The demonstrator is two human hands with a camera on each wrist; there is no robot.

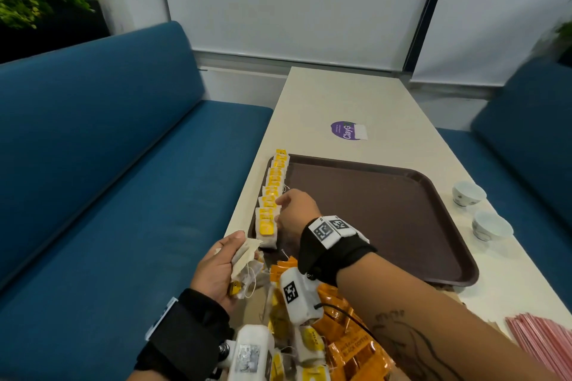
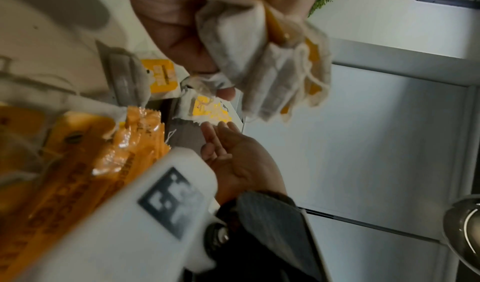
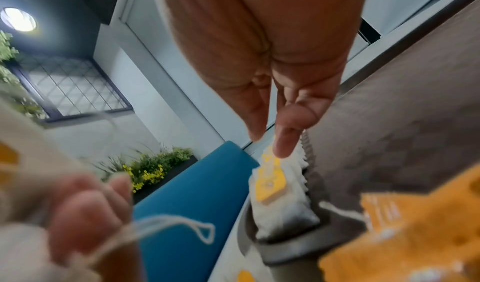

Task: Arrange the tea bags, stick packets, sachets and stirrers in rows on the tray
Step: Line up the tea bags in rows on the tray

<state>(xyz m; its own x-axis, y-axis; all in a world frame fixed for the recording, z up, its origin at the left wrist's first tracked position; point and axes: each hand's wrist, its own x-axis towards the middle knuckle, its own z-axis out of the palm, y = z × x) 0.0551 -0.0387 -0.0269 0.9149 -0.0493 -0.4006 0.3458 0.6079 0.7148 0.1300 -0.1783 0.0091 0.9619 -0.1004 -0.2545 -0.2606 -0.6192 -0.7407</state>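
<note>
- A single row of tea bags runs along the left edge of the tray, from its far-left corner to its near-left corner; about eight overlap one another, though the exact count is hard to tell.
- Each tea bag is a white paper pouch with a yellow tag lying on top, and thin white strings trail from some.
- The tray is dark brown, rectangular with rounded corners and a raised rim, and sits on the near half of the pale bench, towards its left edge.
- The right hand reaches across to the near end of the row; its fingers are nearly straight, fingertips touching the tag of a tea bag there, gripping nothing.
- The left hand hovers at the near-left corner of the tray, fingers curled round a bunch of tea bags with strings hanging down; the number in the bunch cannot be told.
- At the near edge of the bench lies a loose heap of orange stick packets mixed with more tea bags, partly hidden under the right forearm.
- A sheaf of pink stirrers lies at the near-right corner of the bench.
- Two small white cups stand along the right edge, just beside the tray.
- A purple round sticker marks the bench beyond the tray.
- Blue sofas flank the bench on both sides.
</note>
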